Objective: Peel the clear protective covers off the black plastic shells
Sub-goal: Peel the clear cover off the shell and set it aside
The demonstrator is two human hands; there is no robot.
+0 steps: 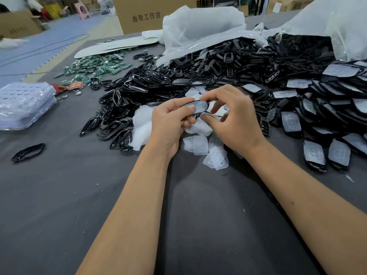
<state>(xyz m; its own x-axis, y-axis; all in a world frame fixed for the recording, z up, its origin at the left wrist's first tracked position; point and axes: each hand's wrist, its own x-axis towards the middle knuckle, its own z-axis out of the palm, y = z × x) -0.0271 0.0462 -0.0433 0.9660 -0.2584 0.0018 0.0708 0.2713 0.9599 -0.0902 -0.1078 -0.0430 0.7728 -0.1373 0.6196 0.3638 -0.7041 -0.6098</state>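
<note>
Both hands meet over the middle of the table around one black plastic shell (199, 107) with a clear cover on its face. My left hand (170, 124) grips the shell's left end between thumb and fingers. My right hand (234, 116) pinches the shell's right end, index finger on its upper edge and thumb underneath. Loose peeled clear covers (198, 145) lie scattered on the cloth under my hands. Shells with covers on them (335, 153) are stacked at the right. A heap of bare black frames (139, 92) lies at the left and behind.
The table has a dark grey cloth (79, 195). A single black frame (27, 152) lies apart at the left. Clear plastic trays (23, 104) sit at the left edge, green circuit boards (95, 68) behind them. White plastic bags (202, 28) and a cardboard box (147, 14) stand at the back.
</note>
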